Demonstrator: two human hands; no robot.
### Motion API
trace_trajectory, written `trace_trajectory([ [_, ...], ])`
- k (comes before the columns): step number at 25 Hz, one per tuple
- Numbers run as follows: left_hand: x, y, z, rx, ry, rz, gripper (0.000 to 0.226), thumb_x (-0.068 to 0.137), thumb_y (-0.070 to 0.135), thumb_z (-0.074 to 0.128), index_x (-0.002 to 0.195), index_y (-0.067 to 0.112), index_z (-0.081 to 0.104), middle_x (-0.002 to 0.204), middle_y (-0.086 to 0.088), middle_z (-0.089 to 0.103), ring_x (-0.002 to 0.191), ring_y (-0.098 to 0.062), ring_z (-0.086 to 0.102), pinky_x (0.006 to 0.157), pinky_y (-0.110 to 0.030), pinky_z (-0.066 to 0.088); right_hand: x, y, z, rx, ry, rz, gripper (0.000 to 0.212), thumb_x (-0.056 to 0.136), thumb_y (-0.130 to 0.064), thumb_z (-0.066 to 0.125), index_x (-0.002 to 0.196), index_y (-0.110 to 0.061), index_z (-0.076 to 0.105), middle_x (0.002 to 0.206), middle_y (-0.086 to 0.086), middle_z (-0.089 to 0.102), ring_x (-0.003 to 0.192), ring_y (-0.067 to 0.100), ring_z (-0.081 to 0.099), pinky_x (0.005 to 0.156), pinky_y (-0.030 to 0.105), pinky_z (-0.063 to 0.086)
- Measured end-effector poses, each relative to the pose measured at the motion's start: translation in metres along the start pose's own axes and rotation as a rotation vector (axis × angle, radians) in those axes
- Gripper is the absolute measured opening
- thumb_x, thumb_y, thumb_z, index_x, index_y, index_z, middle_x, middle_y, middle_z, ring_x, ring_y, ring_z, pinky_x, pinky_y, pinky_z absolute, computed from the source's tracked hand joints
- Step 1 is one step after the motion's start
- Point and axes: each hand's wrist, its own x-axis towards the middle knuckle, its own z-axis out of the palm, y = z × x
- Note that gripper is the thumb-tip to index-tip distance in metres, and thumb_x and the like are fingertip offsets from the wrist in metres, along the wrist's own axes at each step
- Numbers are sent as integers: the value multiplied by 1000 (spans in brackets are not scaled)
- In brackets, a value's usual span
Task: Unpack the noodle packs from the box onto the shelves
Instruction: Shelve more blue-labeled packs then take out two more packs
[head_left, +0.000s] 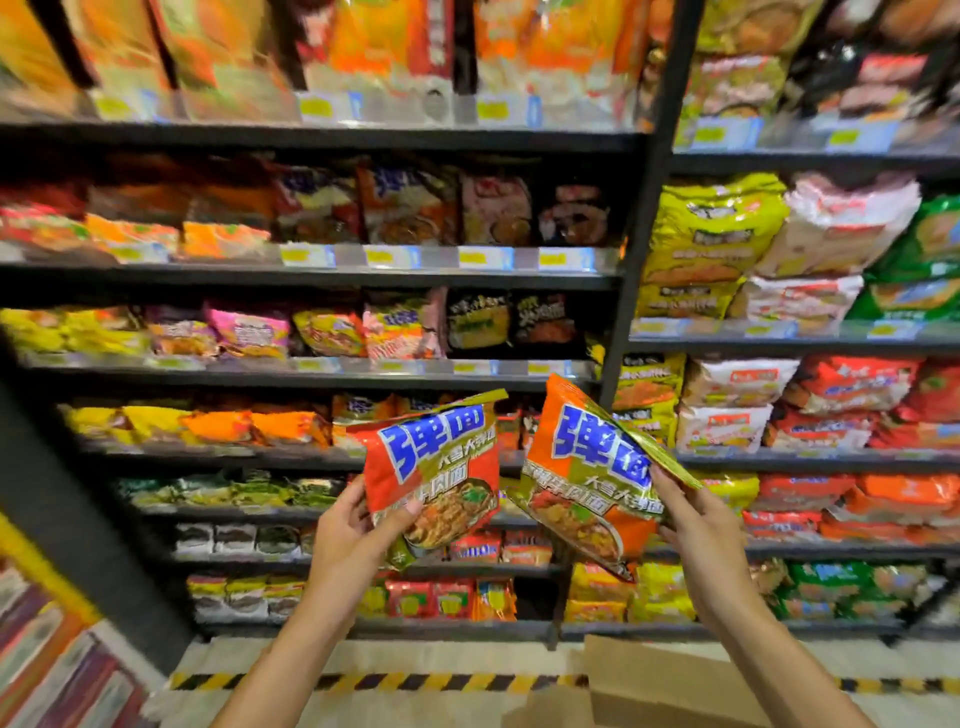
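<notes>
Two hands raised before dark metal store shelves (322, 273) stocked with packets. The left hand (353, 525) pinches the lower left corner of a red-and-green crinkled foil noodle pack with blue lettering (434, 467), thumb on its face. The right hand (691, 512) grips the right edge of a matching second noodle pack (587, 467), which is tilted. Both packs are held in the air, clear of the shelves. The brown cardboard box (670, 686) stands open on the floor below. Such packs are probably light, slick and brittle inside; best held by the sealed edges, without squeezing.
</notes>
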Motion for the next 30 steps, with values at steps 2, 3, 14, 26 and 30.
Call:
trace_trajectory([
  [2, 18, 8, -46, -1, 2, 33, 44, 79, 17, 80, 120, 23, 63, 108, 8, 75, 100, -9, 71, 76, -22, 58, 1, -9, 50, -8, 3, -19, 15, 95, -29, 63, 94, -16, 71, 85, -3, 78, 71, 7, 73, 64, 29, 51],
  [3, 28, 13, -65, 13, -3, 49, 44, 79, 18, 80, 119, 24, 63, 108, 9, 75, 100, -8, 70, 76, -22, 58, 0, -13, 72, -11, -6, -24, 15, 95, -29, 63, 95, -16, 70, 85, -2, 78, 72, 8, 73, 64, 30, 51],
  [14, 131, 40, -155, -56, -17, 123, 38, 81, 20, 78, 115, 28, 65, 107, 12, 74, 99, -7, 70, 83, -31, 55, 37, -54, 208, -73, -64, -119, 23, 95, -32, 62, 97, -12, 72, 88, 4, 79, 83, 24, 76, 79, 42, 58],
  [26, 296, 119, -129, 84, 60, 482, 38, 78, 0, 78, 108, 22, 69, 101, 10, 76, 98, -6, 70, 80, -19, 56, 188, -110, 262, 98, -182, -254, 22, 97, -29, 60, 105, -13, 72, 98, 6, 78, 92, 23, 75, 85, 42, 55],
  [30, 358, 151, -131, 202, 51, 627, 51, 67, -24, 67, 98, 17, 69, 92, 12, 74, 92, -4, 67, 80, -16, 54, 225, -121, 281, 147, -192, -261, 23, 97, -29, 60, 107, -12, 72, 101, 6, 78, 95, 23, 74, 84, 39, 55],
])
